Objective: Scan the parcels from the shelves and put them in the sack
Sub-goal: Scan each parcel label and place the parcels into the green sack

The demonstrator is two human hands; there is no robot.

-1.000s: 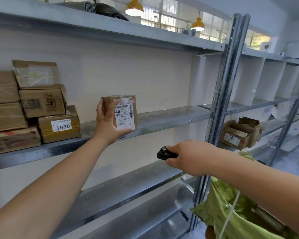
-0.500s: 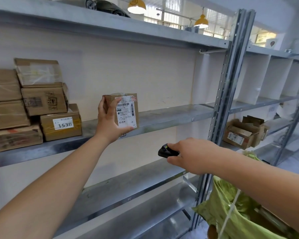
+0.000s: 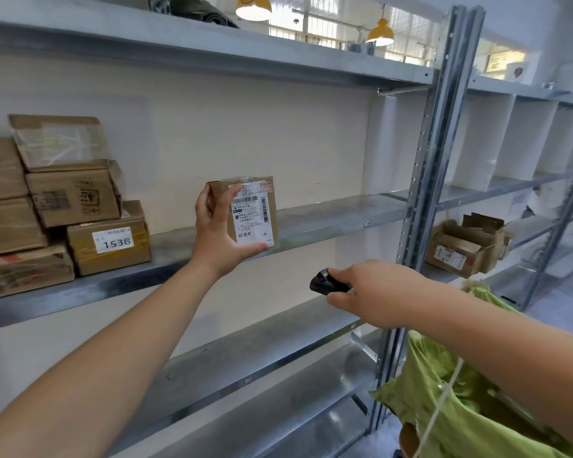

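My left hand (image 3: 217,231) grips a small brown cardboard parcel (image 3: 253,211) upright in front of the middle shelf (image 3: 328,218), its white barcode label facing me. Lower and to the right, my right hand (image 3: 374,294) holds a small black scanner (image 3: 325,282), whose front end points up towards the parcel from a short distance. A green sack (image 3: 457,404) with a white cord stands at the lower right, partly hidden by my right forearm.
Several taped cardboard parcels (image 3: 57,206) are stacked at the left of the middle shelf, one labelled 1538 (image 3: 113,241). A torn-open box (image 3: 465,246) lies on the neighbouring rack to the right. A grey upright post (image 3: 430,180) separates the two racks.
Both hands kept their hold on parcel and scanner. The parcel now shows its label more squarely, and the scanner hand stays just below and right of it.
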